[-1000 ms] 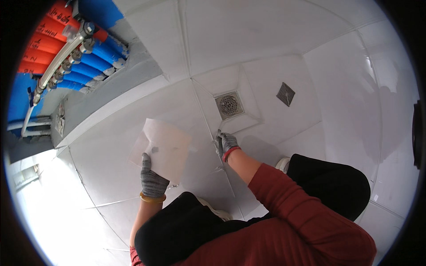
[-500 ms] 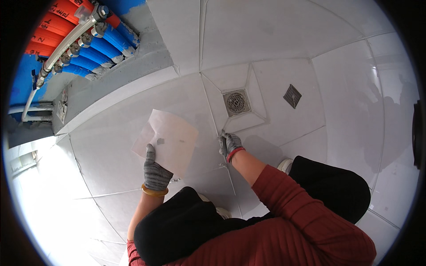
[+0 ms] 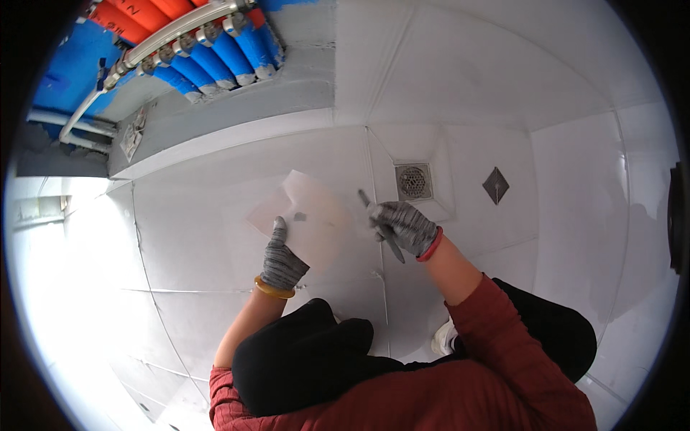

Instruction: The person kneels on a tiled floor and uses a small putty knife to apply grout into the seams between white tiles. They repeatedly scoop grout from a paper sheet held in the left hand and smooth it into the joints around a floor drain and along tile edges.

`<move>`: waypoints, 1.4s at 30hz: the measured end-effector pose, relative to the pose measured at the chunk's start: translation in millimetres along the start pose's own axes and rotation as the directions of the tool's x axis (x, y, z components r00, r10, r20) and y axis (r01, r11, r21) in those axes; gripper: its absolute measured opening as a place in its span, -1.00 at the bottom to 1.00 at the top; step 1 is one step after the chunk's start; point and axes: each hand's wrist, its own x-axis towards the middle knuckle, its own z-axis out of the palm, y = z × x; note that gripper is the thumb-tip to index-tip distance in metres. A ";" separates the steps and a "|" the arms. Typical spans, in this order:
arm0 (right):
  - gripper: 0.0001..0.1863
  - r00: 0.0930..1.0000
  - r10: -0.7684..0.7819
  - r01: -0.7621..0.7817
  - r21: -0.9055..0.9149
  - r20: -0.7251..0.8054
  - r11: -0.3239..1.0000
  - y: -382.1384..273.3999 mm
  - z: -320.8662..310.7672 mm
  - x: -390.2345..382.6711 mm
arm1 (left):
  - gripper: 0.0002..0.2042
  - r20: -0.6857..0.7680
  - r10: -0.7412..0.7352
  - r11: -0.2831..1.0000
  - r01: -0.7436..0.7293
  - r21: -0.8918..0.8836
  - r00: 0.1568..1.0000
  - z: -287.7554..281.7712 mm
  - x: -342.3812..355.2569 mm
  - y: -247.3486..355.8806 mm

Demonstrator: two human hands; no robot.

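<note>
My left hand point(image 3: 282, 263), in a grey knitted glove, is closed on the edge of a thin pale sheet point(image 3: 321, 228), its thumb on top. A small dark grey dab point(image 3: 300, 216) lies on the sheet near the thumb. My gloved right hand point(image 3: 407, 225) grips a slim, dark grey stick-like tool point(image 3: 392, 246). One narrow end points up and left toward the sheet, apart from it. Motion blurs the tool, and I cannot make out its exact kind. Below both hands spreads the pale tiled floor point(image 3: 208, 230).
A square metal floor drain point(image 3: 413, 181) lies beyond my right hand, with a dark diamond-shaped piece point(image 3: 496, 185) to its right. Blue pipes point(image 3: 228, 61) and red pipes point(image 3: 147, 14) join a metal manifold at the upper left, behind a raised ledge point(image 3: 237, 138). A glossy tiled wall point(image 3: 589, 215) stands right.
My right hand has lifted from the floor joint beside the drain, and more of the tool shows. The sheet stays in my left hand. The whole view has shifted.
</note>
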 end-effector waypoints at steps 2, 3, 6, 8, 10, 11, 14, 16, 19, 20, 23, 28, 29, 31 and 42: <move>-0.65 0.993 -0.110 0.119 -0.454 0.047 0.883 -12.1 24.8 -2.3 | -0.46 -0.001 -0.008 1.000 0.008 0.023 1.000 1.0 0.4 -3.4; -0.64 0.992 -0.120 0.125 -0.555 0.044 0.822 -12.1 37.3 -4.1 | -0.45 0.049 -0.027 0.999 0.029 -0.029 0.998 1.7 0.7 -6.0; -0.66 0.995 -0.086 0.104 -0.620 0.058 0.778 0.5 66.2 -2.1 | -0.43 0.073 -0.020 0.998 0.025 -0.063 0.997 2.0 1.8 -15.2; -0.66 0.998 -0.056 0.064 -0.638 0.032 0.768 11.5 71.9 0.1 | -0.43 0.081 -0.019 0.998 0.024 -0.056 0.997 -1.2 1.3 -17.7; -0.66 0.999 -0.050 0.050 -0.721 0.021 0.691 17.4 66.7 1.9 | -0.44 0.189 -0.035 0.996 0.049 -0.071 0.981 -6.9 0.4 -19.4; -0.66 0.999 -0.035 0.047 -0.728 0.031 0.684 18.7 63.1 2.2 | -0.45 0.188 -0.057 0.993 0.076 -0.095 0.980 -10.1 0.3 -19.8; -0.64 0.996 0.024 0.051 -0.758 0.088 0.650 13.0 52.6 0.8 | -0.47 0.254 -0.001 0.992 -0.030 0.120 0.967 -16.3 2.6 -21.4; -0.63 0.991 0.095 0.021 -0.804 0.096 0.594 4.7 49.5 -1.2 | -0.48 0.100 0.113 0.870 -0.147 0.472 0.989 -17.0 3.0 -25.2; -0.61 0.982 0.182 -0.028 -0.896 0.059 0.444 -10.0 48.2 -3.3 | -0.50 0.045 -0.041 0.995 0.045 -0.090 0.998 -12.4 -1.9 -25.3; -0.59 0.983 0.176 -0.022 -0.920 0.052 0.391 -13.5 47.9 -4.3 | -0.50 0.025 -0.122 0.907 0.122 -0.402 0.992 -9.3 -1.6 -24.2; -0.59 0.981 0.195 0.020 -1.000 0.021 0.009 -21.2 43.6 -1.1 | -0.52 0.130 -0.103 0.720 0.164 -0.674 0.986 0.5 -5.0 -18.3; -0.65 0.984 0.104 0.158 -0.979 0.145 -0.128 -42.1 16.8 -8.8 | -0.53 0.125 0.259 0.939 -0.280 0.200 0.958 15.6 -10.9 0.7; -0.66 0.983 0.090 0.171 -0.973 0.158 -0.157 -49.0 13.1 -7.6 | -0.52 0.090 0.178 0.983 -0.173 -0.056 0.980 17.5 -12.0 2.4; -0.67 0.958 -0.015 0.280 -0.948 0.285 -0.148 -63.1 10.8 -9.2 | -0.51 0.080 0.152 0.988 -0.150 -0.032 0.985 21.8 -11.4 -4.7; -0.83 0.746 0.090 0.476 -0.435 0.659 -0.764 -44.5 23.5 3.1 | -0.52 0.089 0.116 0.990 -0.107 -0.096 0.989 33.7 -14.7 0.8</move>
